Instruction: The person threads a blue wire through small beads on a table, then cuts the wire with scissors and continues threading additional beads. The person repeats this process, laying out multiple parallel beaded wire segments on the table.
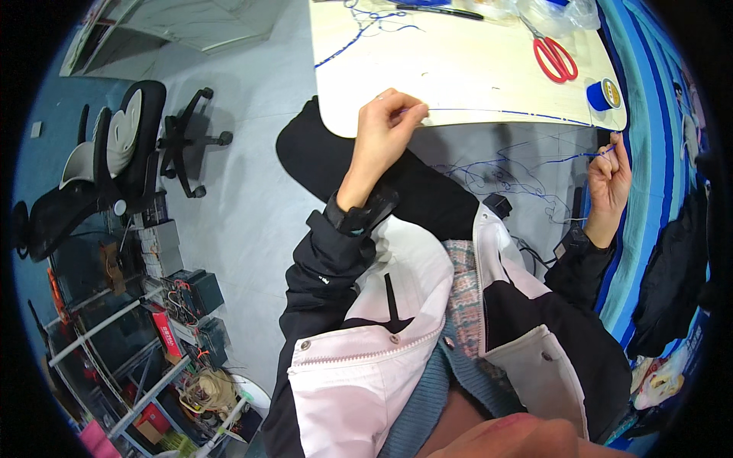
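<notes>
A thin blue thread [527, 114] is stretched nearly straight along the near edge of the pale table [458, 76]. Its left end runs into my left hand [383, 130], where thumb and forefinger are pinched together. At the table's right corner, the fingertips of my right hand [608, 177] pinch the other part. Darker blue stretches show along it; whether they are beads or knots I cannot tell. More loose, tangled thread [508, 177] hangs below the table edge between my hands. A spool of blue thread [603, 95] lies just above my right hand.
Red-handled scissors [555, 59] lie on the table, with a black pen [450, 12], clear plastic bags [557, 17] and another blue tangle [359, 34] farther back. A blue striped cloth [641, 168] hangs along the right. An office chair [122, 153] and a cluttered rack [153, 351] stand left.
</notes>
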Motion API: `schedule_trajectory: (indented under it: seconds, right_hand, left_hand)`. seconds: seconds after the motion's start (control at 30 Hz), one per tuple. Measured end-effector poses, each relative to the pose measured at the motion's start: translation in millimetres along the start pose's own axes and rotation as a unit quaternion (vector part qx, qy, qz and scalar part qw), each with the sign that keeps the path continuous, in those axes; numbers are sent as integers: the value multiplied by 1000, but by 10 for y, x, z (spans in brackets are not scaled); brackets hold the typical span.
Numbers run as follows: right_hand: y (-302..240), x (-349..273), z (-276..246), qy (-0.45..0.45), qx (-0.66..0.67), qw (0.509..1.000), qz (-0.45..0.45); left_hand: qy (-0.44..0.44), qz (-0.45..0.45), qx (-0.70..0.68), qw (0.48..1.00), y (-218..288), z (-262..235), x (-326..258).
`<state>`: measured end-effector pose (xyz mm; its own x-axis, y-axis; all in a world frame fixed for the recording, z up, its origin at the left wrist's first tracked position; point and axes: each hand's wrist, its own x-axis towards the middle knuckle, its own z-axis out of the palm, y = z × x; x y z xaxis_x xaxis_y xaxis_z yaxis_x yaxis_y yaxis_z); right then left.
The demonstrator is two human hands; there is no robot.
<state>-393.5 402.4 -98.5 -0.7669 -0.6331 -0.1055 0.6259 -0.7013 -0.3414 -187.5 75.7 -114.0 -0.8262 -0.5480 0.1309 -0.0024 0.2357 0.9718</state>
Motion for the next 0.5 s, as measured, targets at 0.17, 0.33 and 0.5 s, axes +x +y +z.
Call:
schedule_trajectory:
  seconds: [0.17,0.33,0.5]
  right_hand:
    - [-236,135,-332,58,-36,996,-59]
    - [-330,178,-461,139,-75,981,-112]
    - [-326,224,-409,181,-175,952,-172]
  left_hand:
    - [36,-63,70,995,-67,-38,32]
    - [67,-50,145,986,30,124,10]
    - [101,-35,194,975,89,370,57]
